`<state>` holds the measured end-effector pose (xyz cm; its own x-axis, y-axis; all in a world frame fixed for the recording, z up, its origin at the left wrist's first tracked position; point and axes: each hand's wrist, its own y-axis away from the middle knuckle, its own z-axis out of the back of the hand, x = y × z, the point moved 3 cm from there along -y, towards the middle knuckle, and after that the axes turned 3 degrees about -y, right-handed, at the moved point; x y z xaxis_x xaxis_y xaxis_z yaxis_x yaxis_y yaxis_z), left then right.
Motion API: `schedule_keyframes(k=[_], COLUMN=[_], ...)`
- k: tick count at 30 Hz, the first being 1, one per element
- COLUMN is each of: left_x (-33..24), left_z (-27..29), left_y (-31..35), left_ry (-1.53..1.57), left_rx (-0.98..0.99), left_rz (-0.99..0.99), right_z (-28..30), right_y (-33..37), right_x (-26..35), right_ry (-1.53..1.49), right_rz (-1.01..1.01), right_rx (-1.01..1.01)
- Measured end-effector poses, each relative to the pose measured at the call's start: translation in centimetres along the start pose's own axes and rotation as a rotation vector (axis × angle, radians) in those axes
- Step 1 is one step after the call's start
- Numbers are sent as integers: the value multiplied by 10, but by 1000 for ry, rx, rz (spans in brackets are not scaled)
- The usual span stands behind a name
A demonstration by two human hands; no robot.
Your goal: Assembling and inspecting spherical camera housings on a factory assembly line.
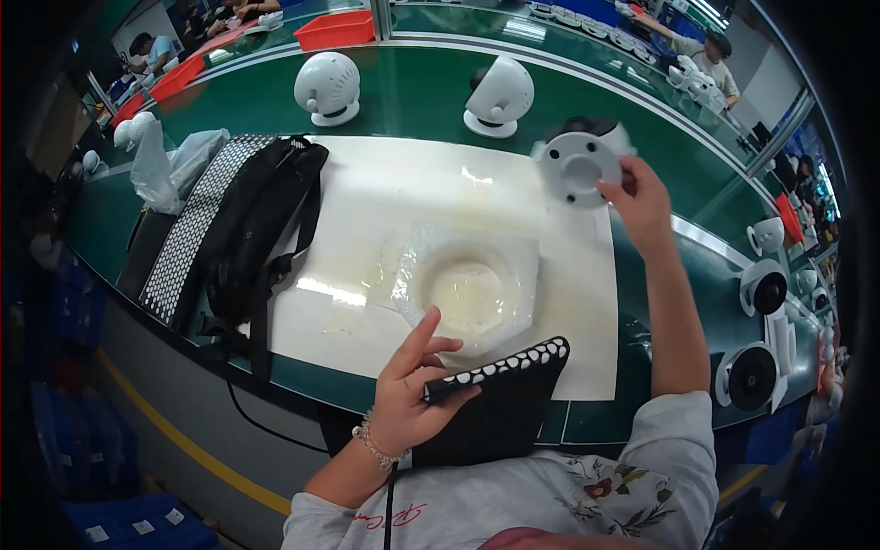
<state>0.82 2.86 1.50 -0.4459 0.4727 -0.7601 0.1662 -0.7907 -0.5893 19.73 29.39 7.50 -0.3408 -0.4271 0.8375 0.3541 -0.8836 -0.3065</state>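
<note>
- Across the green bench: white mat.
- Near edge: black dotted panel, left hand fingers closed on its end.
- Mat's far right corner: white round-based device held above, right hand fingers pinching rim.

The single view looks from the wearer's head, facing down at the tabletop and tipped forward toward 12 o'clock, where a red tray near 11 shows small and distant. It sits close: the left hand, just past 6, and right hand, near 2, appear large (through a fisheye lens, straight edges bow toward the rim).
</note>
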Motion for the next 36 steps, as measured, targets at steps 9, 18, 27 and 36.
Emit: schedule_keyframes(k=[9, 18, 27, 36], left_x=[2, 0, -4, -7], left_z=[-2, -1, 1, 6], left_y=[-3, -4, -5, -3], left_ry=[-7, -38, 22, 11], left_rx=[62, 102, 95, 68], left_rz=[-31, 28, 137, 118], right_z=[58, -43, -113, -59], right_y=[-59, -63, -103, -32], right_x=[-161, -73, -60, 12], right_ry=[839, 465, 658, -228], right_rz=[50, 228, 205, 124], right_rx=[-281, 72, -83, -222])
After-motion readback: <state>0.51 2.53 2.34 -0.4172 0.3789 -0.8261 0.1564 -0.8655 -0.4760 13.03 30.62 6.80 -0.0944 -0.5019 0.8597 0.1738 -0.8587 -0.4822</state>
